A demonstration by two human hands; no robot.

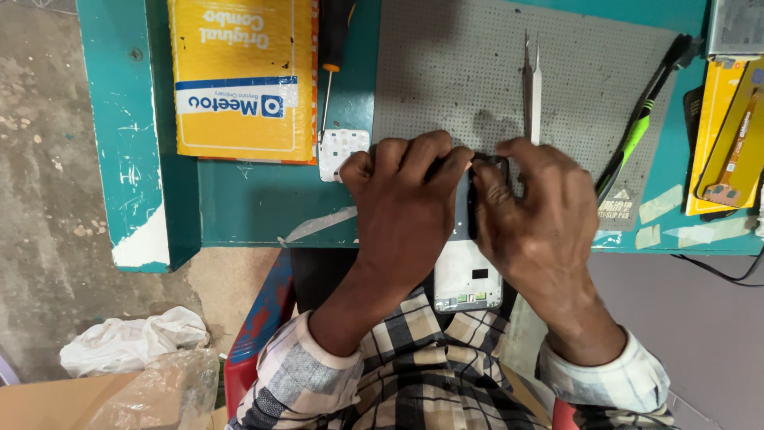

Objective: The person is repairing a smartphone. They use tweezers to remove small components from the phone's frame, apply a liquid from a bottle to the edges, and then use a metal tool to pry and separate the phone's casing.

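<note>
A phone (468,275) with its back cover off shows a white inner frame, and I hold it upright at the front edge of the teal table (263,199). My left hand (406,207) grips its left side and top. My right hand (537,215) grips the right side, with the thumb pressing on the dark top end of the phone. Both hands cover the upper half, so that part is hidden. My checked sleeves reach to the wrists.
A grey perforated mat (461,72) lies behind my hands with two tweezers (532,87) on it. A green and black tool (641,127) rests at its right edge. At the left lie a yellow box (239,72), a screwdriver (330,56) and a small white part (341,151). Yellow packages (728,135) are at the right.
</note>
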